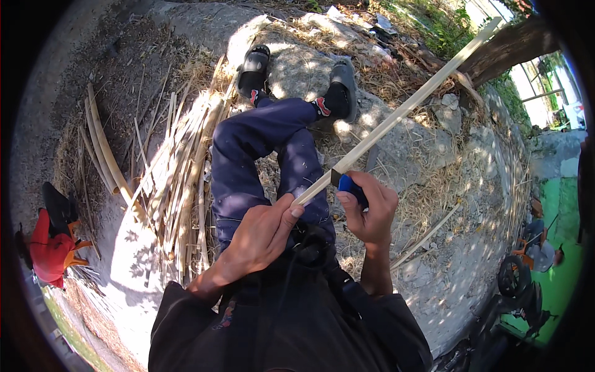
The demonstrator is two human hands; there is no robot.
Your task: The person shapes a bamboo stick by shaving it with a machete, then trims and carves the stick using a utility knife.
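Bamboo strip (409, 105), long and pale, runs on a diagonal from the person's lap up toward the top right, so its long axis points away from the body and off to the right. The near end sits right at the left hand (263, 239), which is curled closed around it with the thumb pressed on top. The far end hangs free in the air above the stony ground (434, 161).

The right hand (369, 208) is closed in a fist on a blue-handled knife (350, 185), and the blade seems to meet the strip just ahead of the left thumb, though it's mostly hidden so I can't be sure of the edge angle. Both hands are basically touching the strip at the same spot; the left one is the nearer to its end.

The person sits with legs in dark blue trousers (248, 155) stretched out and black sandals (254, 71) on. A pile of split bamboo slats (180, 180) lies on the ground along the left side of the legs, with a few curved strips (102, 149) further left. Something red and black (49, 248) sits at the far left edge.
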